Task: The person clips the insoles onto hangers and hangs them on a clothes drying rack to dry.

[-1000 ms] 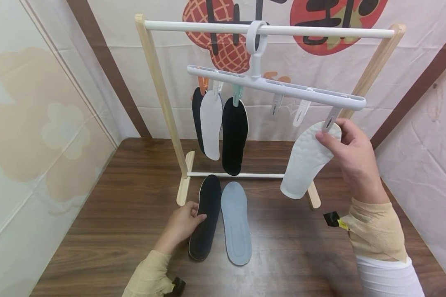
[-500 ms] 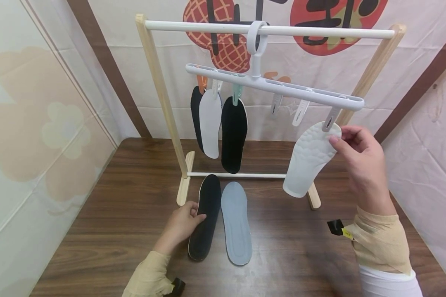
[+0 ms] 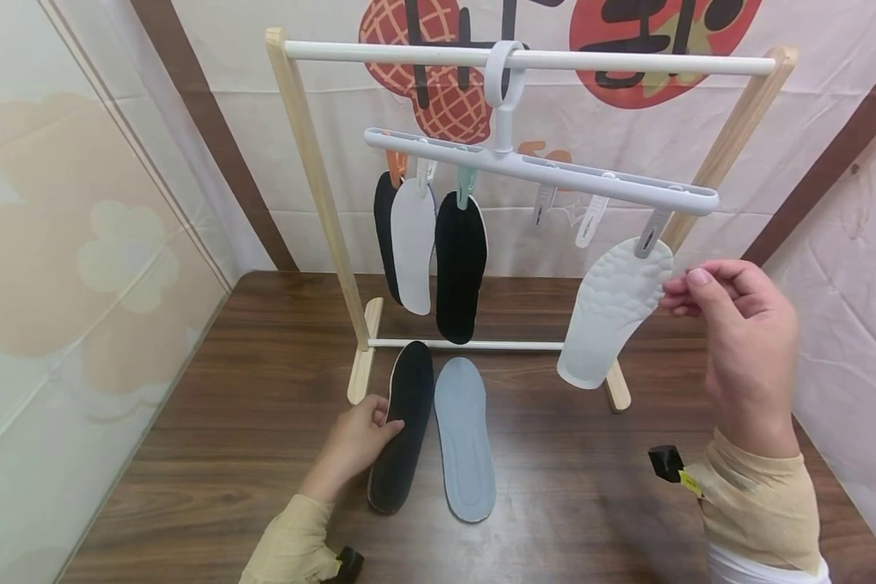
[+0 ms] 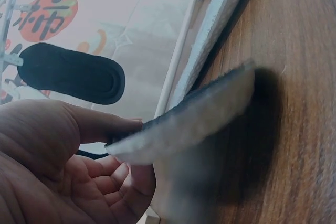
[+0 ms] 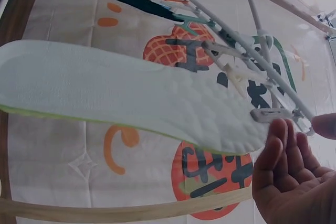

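Note:
A white insole (image 3: 613, 316) with a bumpy upper end hangs from the grey clip (image 3: 653, 235) at the right end of the hanger (image 3: 547, 170). Just right of it is my right hand (image 3: 752, 332), its fingertips close by the insole's edge and its thumb apart from the fingers in the right wrist view. My left hand (image 3: 361, 438) pinches a black insole (image 3: 411, 405) between thumb and fingers; the left wrist view shows this insole's pale edge (image 4: 199, 124) tilted above the table. Beside it a grey-blue insole (image 3: 465, 438) lies on the wood.
On the hanger's left side hang a dark insole (image 3: 385, 235), a white one (image 3: 413, 251) and a black one (image 3: 461, 268). Two white clips (image 3: 593, 221) hold nothing. A wooden rack with a white top rod (image 3: 409, 53) stands on the brown table (image 3: 226, 454).
My right hand has let go of the white insole and drawn off to the right and down. The insole stays hanging. My left hand has barely moved.

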The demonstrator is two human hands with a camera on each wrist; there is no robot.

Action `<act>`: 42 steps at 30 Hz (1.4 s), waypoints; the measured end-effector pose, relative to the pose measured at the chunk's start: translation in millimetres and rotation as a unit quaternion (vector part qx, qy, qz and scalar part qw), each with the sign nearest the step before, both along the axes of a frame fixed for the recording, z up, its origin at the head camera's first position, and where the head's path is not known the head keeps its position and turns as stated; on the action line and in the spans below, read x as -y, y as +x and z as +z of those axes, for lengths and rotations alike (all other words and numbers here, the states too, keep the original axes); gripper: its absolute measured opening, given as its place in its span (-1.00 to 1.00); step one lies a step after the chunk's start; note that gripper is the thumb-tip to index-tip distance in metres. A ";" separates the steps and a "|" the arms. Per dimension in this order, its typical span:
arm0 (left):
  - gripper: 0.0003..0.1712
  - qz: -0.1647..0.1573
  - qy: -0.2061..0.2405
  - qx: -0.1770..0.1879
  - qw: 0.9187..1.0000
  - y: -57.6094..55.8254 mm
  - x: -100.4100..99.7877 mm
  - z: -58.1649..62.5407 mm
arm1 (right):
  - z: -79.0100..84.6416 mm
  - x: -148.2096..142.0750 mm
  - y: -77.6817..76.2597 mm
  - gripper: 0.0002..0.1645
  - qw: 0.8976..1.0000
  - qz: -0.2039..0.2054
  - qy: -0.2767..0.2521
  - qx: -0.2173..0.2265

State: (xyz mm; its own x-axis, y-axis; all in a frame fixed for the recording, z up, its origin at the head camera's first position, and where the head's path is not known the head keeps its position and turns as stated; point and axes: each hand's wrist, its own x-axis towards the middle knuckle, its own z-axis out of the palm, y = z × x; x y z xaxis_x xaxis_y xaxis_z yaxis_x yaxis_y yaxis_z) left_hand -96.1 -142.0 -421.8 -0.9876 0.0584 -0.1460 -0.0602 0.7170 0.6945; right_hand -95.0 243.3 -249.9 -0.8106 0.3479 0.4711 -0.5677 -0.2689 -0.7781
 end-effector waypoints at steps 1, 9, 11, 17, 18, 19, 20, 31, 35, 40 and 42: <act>-0.67 0.002 0.000 0.001 1.000 0.2 0.1 0.0 | 0.3 0.8 1.2 -0.87 1.000 0.011 0.008 0.000; -0.68 0.002 0.003 0.004 1.000 1.0 1.1 1.8 | 1.7 5.9 6.8 -0.81 0.996 0.065 0.055 0.008; -0.68 0.002 0.005 0.005 1.000 1.4 1.4 2.8 | 2.3 7.2 7.5 -0.78 0.995 0.074 0.065 0.010; -0.69 0.001 0.003 0.000 1.000 2.8 0.3 5.2 | 3.2 11.3 8.0 -0.70 0.990 0.097 0.100 0.018; -0.69 0.000 0.002 -0.002 1.000 3.1 0.1 5.8 | 3.3 12.1 7.9 -0.69 0.989 0.099 0.106 0.019; -0.69 -0.001 0.002 -0.002 1.000 3.6 -0.3 6.5 | 3.2 12.8 7.7 -0.68 0.988 0.101 0.113 0.021; -0.69 -0.002 0.001 -0.004 1.000 3.9 -0.5 7.3 | 3.2 13.5 7.4 -0.67 0.988 0.101 0.118 0.024; -0.73 -0.007 -0.001 -0.006 1.000 7.1 -2.4 13.6 | 3.9 21.5 1.7 -0.63 0.982 0.115 0.143 0.048; -0.73 -0.007 -0.003 -0.008 1.000 8.8 -3.6 16.5 | 4.7 23.6 -0.1 -0.64 0.980 0.114 0.152 0.054; -0.75 -0.009 -0.005 -0.019 1.000 10.6 -6.1 18.7 | 5.6 25.1 -2.8 -0.62 0.979 0.117 0.159 0.059; -0.75 -0.011 -0.003 -0.023 1.000 10.9 -7.2 19.4 | 6.0 25.5 -3.9 -0.61 0.977 0.117 0.164 0.063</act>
State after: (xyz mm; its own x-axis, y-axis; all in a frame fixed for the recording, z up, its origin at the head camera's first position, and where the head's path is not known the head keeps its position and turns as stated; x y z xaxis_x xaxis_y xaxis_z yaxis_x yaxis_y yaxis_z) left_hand -85.3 -134.8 -402.4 -0.9918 0.0789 -0.1006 -0.0128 0.7216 0.6922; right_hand -98.9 217.9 -243.9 -0.9089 -0.0066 0.4169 -0.4140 -0.1043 -0.9043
